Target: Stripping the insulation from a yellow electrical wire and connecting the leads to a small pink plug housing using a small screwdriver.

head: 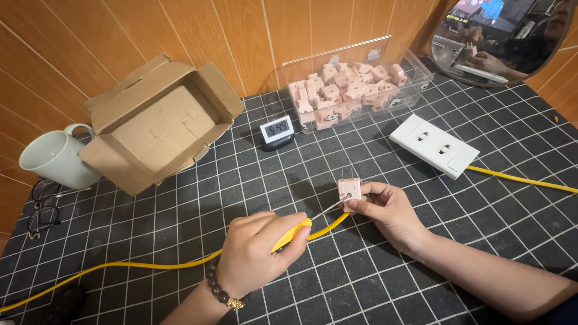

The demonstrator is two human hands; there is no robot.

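Observation:
My right hand [385,210] holds a small pink plug adapter [349,187] upright just above the table, its two prongs pointing up. My left hand [256,253], with a bead bracelet on the wrist, grips a yellow-handled screwdriver [293,233]. The thin metal shaft runs up to the right and its tip touches the adapter's side. Both hands hover over the black grid-patterned mat [241,180].
A clear plastic bin [355,84] of several pink adapters stands at the back. A white double socket [433,145] with a yellow cable [150,265] lies right. A small digital clock [277,130], an empty cardboard box [159,123], a pale mug [57,157], glasses [42,210] and a round mirror [506,36] surround the mat.

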